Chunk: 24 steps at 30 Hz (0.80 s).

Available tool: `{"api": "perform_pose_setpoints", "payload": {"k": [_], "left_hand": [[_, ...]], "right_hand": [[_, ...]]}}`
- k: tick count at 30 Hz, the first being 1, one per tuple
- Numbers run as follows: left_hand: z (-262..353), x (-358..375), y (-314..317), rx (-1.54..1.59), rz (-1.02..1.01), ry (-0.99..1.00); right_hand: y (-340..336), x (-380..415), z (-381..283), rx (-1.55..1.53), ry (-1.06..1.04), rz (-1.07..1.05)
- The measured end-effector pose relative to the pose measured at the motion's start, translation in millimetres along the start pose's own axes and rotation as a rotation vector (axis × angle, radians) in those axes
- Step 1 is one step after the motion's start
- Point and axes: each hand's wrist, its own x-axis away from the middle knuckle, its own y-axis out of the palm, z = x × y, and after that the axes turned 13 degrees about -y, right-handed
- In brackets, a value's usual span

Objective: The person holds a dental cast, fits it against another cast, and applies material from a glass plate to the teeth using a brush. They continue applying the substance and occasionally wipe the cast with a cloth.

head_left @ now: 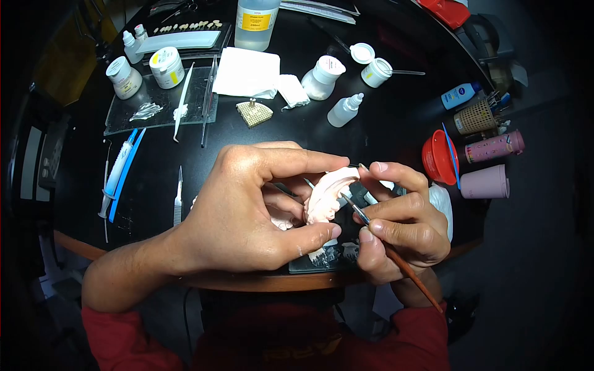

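A pale pink dental cast (328, 193) is held up over the table's front part. My left hand (260, 204) grips it between the thumb below and the fingers above. In my right hand (405, 226) is a thin brush (405, 267) with a reddish-brown handle, pinched between thumb and fingers. Its tip points up and left and meets the inner side of the cast, though exact contact is hard to tell. My right index fingertip is close to the cast's upper right end. Beneath the hands, a glass slab (303, 266) with whitish smears is partly hidden.
Behind the hands stand a dropper bottle (344, 111), an open jar (376, 72) and a honeycomb tray (254, 114). To the left lie a syringe (117, 170), a scalpel (178, 198) and a glass plate (133, 111). A red bowl (438, 162) and pink cup (486, 182) are at right.
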Motion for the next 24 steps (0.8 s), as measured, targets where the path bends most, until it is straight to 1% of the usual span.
{"api": "perform_pose_setpoints", "payload": {"k": [7,10,16,24], "left_hand": [[-1.7,-0.3,-2.0,-0.052,-0.005,0.028],[-1.2,-1.2,-0.5,-0.011,-0.008,0.039],[0.6,0.4,2.4,0.102,-0.031,-0.030],[-0.2,-0.4,3.3,0.130,-0.049,-0.028]], "right_hand": [[-3.7,1.8,-2.4,-0.039,0.039,0.027],[-4.4,1.8,-3.1,-0.036,0.048,0.035],[-4.5,0.8,-3.5,-0.022,0.042,0.030],[-5.8,2.2,-4.4,-0.029,0.062,0.043]]}}
